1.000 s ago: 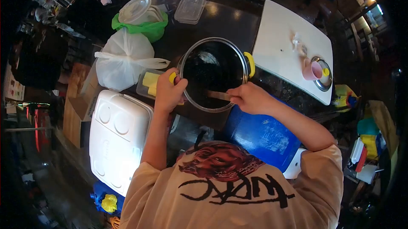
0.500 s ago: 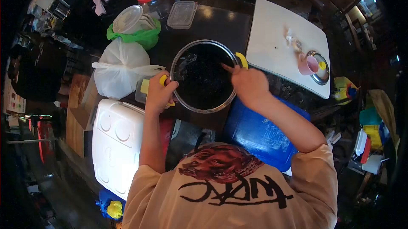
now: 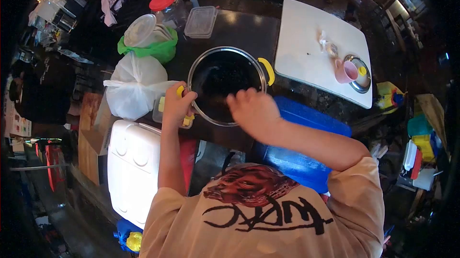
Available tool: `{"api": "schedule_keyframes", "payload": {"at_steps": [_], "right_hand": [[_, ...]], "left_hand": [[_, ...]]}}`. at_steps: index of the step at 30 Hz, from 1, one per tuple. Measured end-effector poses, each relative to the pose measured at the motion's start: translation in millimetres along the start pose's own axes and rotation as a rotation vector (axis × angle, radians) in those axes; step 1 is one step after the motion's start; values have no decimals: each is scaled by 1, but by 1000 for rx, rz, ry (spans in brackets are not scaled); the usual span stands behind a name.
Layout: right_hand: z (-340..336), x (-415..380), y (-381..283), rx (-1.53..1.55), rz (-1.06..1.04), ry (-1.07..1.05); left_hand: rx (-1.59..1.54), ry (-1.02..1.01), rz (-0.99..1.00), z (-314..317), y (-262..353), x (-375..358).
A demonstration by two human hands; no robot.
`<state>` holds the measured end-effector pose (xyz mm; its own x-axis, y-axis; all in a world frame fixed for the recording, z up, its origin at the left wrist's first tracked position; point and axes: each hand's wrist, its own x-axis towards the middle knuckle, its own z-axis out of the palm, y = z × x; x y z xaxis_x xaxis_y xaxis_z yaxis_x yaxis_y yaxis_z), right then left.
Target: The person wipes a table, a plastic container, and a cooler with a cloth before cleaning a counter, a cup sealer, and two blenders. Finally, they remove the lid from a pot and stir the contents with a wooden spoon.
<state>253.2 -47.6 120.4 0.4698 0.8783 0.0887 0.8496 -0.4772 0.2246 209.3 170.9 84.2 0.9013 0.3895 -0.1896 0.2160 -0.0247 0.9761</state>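
Observation:
A round pot point(image 3: 190, 73) with a steel rim, yellow handles and dark contents stands on the dark table. My left hand point(image 3: 178, 106) is closed around its left yellow handle point(image 3: 180, 91). Over the front right of the pot's mouth is my right hand point(image 3: 254, 114), fingers bent down toward the dark contents and slightly blurred. What those fingers hold is hidden; I cannot tell its kind. The right yellow handle point(image 3: 266, 71) is free of my hands.
A knotted white plastic bag point(image 3: 136, 88) and a clear container point(image 3: 200, 22) stand behind and left. At right, a white tabletop point(image 3: 306, 33) bears a pink mug point(image 3: 346, 72) and a lid point(image 3: 360, 85). A white cooler point(image 3: 134, 167) and blue box point(image 3: 302, 162) flank me.
My right hand has moved left and toward me, from the pot's right rim to its front. My left hand stays on the left handle. The view has shifted slightly.

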Motion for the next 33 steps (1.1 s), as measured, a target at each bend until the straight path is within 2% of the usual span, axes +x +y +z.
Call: {"api": "schedule_keyframes", "payload": {"at_steps": [2,5,8,10,12,15,18,21,25,28,32,33], "right_hand": [[3,7,16,-124,195,74],[20,23,31,-59,222,-19],[27,32,3,-48,163,79],[15,26,-18,-18,81,17],[13,8,-35,-51,-42,-36],[18,-18,-37,-33,-36,-94],[-13,-7,13,99,3,-119],[-18,-2,39,-44,236,-50],[8,-1,36,47,280,-220],[16,-9,9,98,216,-205],[12,-30,-16,158,29,-139],[10,-33,-19,185,19,-221]], "left_hand": [[16,8,-8,1,-3,-3],[13,-21,-12,1,2,-1],[-16,-14,-23,1,1,0],[1,-14,-6,-3,-3,4],[102,-101,-4,-15,-9,12],[122,-109,-1,-13,-5,11],[102,-122,23,-8,-2,10],[75,-117,18,-5,0,7],[112,-95,-10,-4,3,7],[40,-115,23,-6,-2,11],[51,-87,14,-5,-2,13],[52,-91,16,-6,-4,14]]}}
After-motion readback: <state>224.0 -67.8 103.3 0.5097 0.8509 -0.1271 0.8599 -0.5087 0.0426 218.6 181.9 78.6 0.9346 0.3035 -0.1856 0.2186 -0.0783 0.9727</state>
